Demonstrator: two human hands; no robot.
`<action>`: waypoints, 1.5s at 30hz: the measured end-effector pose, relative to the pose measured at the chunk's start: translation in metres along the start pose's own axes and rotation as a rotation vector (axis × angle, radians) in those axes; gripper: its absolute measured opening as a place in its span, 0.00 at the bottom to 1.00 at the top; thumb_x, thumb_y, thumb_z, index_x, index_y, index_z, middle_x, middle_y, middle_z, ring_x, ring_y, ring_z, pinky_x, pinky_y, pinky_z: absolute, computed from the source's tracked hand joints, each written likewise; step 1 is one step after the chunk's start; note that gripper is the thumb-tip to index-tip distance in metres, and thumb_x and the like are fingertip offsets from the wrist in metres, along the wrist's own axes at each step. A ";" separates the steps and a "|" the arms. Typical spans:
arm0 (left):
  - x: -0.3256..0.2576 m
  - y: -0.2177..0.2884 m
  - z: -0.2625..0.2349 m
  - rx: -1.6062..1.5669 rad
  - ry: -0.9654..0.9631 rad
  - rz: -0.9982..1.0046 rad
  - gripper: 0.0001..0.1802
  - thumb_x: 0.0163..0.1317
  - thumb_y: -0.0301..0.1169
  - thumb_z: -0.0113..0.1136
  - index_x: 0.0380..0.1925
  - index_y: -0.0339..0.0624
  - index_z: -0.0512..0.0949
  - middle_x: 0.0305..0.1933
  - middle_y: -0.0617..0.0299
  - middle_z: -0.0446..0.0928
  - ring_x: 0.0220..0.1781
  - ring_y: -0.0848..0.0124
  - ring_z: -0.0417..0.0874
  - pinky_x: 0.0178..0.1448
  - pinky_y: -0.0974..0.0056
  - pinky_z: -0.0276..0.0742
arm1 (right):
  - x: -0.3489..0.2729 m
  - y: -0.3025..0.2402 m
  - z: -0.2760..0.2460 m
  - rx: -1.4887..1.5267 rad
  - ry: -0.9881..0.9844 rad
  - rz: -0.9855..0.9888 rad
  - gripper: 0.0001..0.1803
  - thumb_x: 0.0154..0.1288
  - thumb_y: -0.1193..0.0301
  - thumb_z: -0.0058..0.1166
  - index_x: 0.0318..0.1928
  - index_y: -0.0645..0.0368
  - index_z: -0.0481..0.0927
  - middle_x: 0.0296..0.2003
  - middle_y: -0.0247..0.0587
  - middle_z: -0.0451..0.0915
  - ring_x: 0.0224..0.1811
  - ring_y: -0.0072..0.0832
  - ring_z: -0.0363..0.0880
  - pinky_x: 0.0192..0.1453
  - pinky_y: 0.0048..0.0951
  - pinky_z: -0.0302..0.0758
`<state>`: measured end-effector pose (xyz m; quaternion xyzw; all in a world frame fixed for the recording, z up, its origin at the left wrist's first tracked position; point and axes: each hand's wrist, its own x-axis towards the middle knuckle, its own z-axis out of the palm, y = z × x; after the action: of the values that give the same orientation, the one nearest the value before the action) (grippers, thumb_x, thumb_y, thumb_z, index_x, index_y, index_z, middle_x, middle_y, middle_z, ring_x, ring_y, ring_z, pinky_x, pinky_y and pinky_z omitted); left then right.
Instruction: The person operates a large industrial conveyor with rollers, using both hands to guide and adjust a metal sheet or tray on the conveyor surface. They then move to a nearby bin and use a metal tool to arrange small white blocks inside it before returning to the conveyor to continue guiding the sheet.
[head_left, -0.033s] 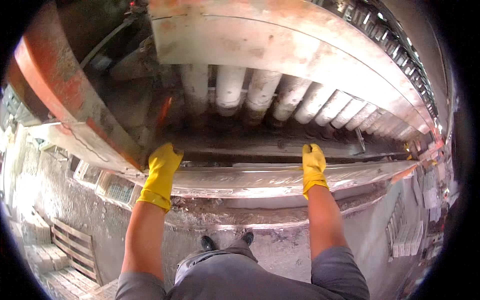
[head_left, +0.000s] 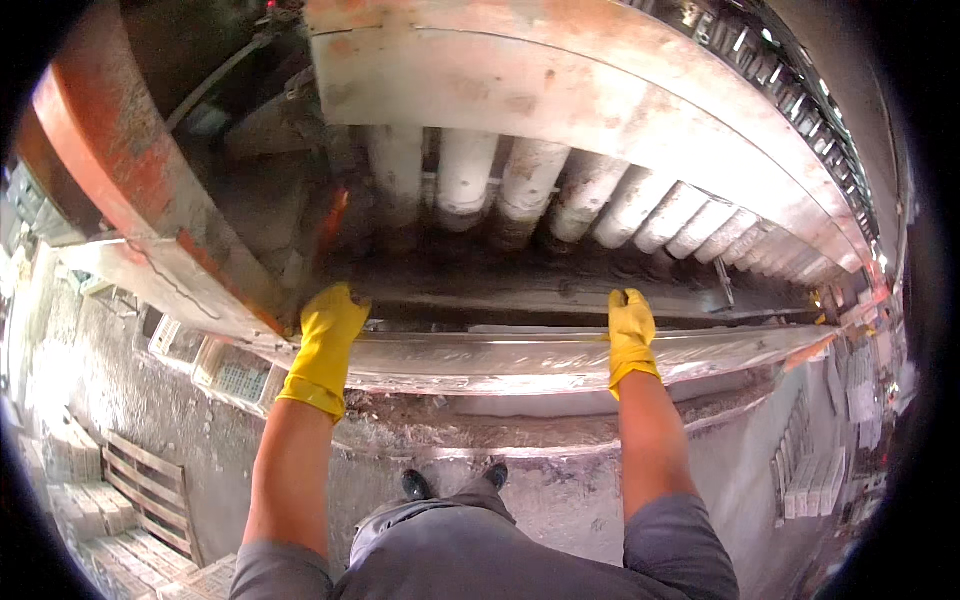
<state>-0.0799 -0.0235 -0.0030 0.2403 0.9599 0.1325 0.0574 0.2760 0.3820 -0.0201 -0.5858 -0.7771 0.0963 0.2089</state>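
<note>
Both my hands wear yellow rubber gloves and reach over a long pale metal beam [head_left: 500,352], the near side of a large machine. My left hand [head_left: 330,318] is closed at the beam's left end, close to an orange-stained upright. Farther right, my right hand [head_left: 630,325] is closed above the same beam. The curled fingers of both hands point away from me, so whatever they grip is hidden. Just beyond them runs a dark, dirty lengthwise bar [head_left: 520,292] inside the machine.
Behind the bar stands a row of pale rollers [head_left: 462,185] under a wide metal cover [head_left: 560,95]. The orange-stained frame [head_left: 130,150] curves up at the left. Plastic crates [head_left: 235,375] sit beside the beam. A wooden pallet [head_left: 150,490] and stacked blocks [head_left: 815,475] stand lower down.
</note>
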 end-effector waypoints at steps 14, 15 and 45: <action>-0.015 0.001 -0.001 -0.012 0.028 0.039 0.32 0.69 0.53 0.68 0.62 0.40 0.83 0.58 0.41 0.88 0.63 0.44 0.88 0.67 0.45 0.83 | -0.002 0.013 0.001 -0.020 0.017 -0.007 0.31 0.74 0.45 0.60 0.64 0.53 0.87 0.62 0.51 0.88 0.63 0.52 0.87 0.67 0.48 0.81; -0.017 0.002 -0.001 -0.012 0.025 0.028 0.32 0.69 0.53 0.68 0.62 0.40 0.83 0.58 0.41 0.88 0.63 0.44 0.88 0.67 0.45 0.83 | -0.004 0.016 0.001 -0.023 0.026 0.003 0.30 0.74 0.45 0.60 0.64 0.53 0.87 0.62 0.51 0.88 0.63 0.52 0.87 0.67 0.48 0.81; -0.024 -0.008 0.017 -0.005 -0.142 0.131 0.39 0.68 0.53 0.71 0.72 0.42 0.78 0.74 0.43 0.80 0.76 0.47 0.80 0.79 0.47 0.74 | -0.038 0.035 -0.009 0.002 0.026 0.023 0.29 0.77 0.45 0.56 0.63 0.52 0.88 0.56 0.46 0.91 0.61 0.48 0.88 0.65 0.48 0.81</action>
<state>-0.0594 -0.0377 -0.0202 0.3110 0.9353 0.1212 0.1172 0.3194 0.3552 -0.0338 -0.5958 -0.7674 0.0920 0.2183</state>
